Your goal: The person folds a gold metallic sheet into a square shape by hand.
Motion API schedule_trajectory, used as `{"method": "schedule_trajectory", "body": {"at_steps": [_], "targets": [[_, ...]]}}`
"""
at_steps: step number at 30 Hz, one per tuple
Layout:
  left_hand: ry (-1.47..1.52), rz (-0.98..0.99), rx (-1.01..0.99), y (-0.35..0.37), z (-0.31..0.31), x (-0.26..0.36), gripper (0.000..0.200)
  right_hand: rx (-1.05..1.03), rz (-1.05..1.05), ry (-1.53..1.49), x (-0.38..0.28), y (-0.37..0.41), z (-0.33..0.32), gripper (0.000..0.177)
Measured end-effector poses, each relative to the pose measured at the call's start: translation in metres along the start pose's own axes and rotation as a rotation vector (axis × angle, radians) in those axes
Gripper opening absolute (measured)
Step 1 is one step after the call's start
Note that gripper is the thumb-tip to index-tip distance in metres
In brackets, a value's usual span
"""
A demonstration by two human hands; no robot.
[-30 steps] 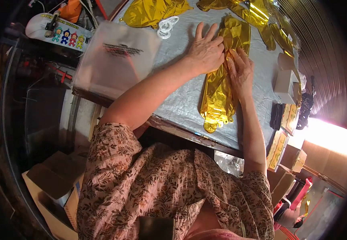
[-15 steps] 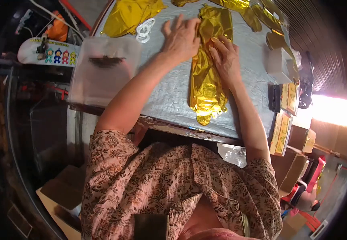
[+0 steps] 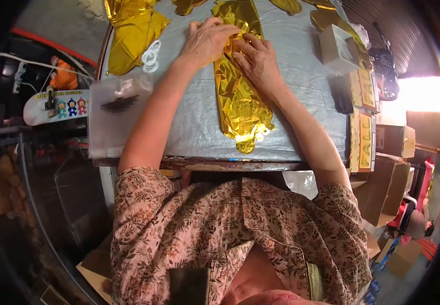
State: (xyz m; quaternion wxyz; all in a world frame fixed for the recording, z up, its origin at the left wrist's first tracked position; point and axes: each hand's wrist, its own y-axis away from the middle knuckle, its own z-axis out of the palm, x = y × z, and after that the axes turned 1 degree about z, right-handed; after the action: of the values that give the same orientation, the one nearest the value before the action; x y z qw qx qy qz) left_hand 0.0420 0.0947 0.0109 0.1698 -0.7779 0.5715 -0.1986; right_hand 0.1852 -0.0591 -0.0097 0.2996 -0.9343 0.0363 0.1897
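Observation:
A long gold foil balloon (image 3: 240, 104), flat and creased, lies lengthwise on the covered table, its rounded tab end towards me. Near its far part my left hand (image 3: 207, 43) reaches in from the left, fingers bent and closed on the foil. My right hand (image 3: 259, 61) rests on the balloon's right side, with curled fingers gripping the foil close to the left fingertips. Exactly what lies between the fingertips is partly hidden. Small pale round pieces (image 3: 260, 131) show by the tab end. Left of the balloon lie white rings (image 3: 151, 57).
More gold foil (image 3: 133, 43) lies at the far left of the table (image 3: 189, 122). A translucent plastic bin (image 3: 116, 119) stands at the left edge. At right are a white box (image 3: 335, 51), a dark object (image 3: 343, 94) and yellow-lettered boxes (image 3: 361, 140). A skateboard (image 3: 60, 107) hangs further left.
The view has tilted and shifted. My left hand's raised fingers have come down onto the foil, and both hands are now closer together near the balloon's far part.

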Motion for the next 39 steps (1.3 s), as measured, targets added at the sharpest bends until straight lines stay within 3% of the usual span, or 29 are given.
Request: {"method": "schedule_trajectory", "body": {"at_steps": [6,14,17,20,22,28,39], "targets": [[0.027,0.037,-0.035,-0.003,-0.007,0.000,0.032,0.034,0.022,-0.090,-0.008,0.003,-0.015,0.039],[0.002,0.078,-0.052,-0.007,-0.007,-0.002,0.030,-0.071,-0.081,0.039,0.003,0.022,-0.024,0.039],[0.042,0.094,0.027,-0.022,-0.008,0.000,0.032,-0.069,-0.085,0.056,0.002,0.021,-0.022,0.040],[0.074,0.123,-0.033,-0.042,0.005,0.002,0.035,-0.075,-0.100,0.062,0.004,0.021,-0.020,0.041],[0.035,0.259,-0.062,-0.055,0.014,-0.003,0.038,-0.085,-0.101,0.092,0.002,0.022,-0.021,0.042],[0.037,0.324,-0.154,-0.064,0.029,-0.013,0.039,-0.106,-0.118,0.141,0.002,0.019,-0.023,0.045],[0.074,0.256,-0.197,-0.072,0.024,-0.002,0.026,-0.161,-0.110,0.209,-0.004,0.017,-0.028,0.046]]}}
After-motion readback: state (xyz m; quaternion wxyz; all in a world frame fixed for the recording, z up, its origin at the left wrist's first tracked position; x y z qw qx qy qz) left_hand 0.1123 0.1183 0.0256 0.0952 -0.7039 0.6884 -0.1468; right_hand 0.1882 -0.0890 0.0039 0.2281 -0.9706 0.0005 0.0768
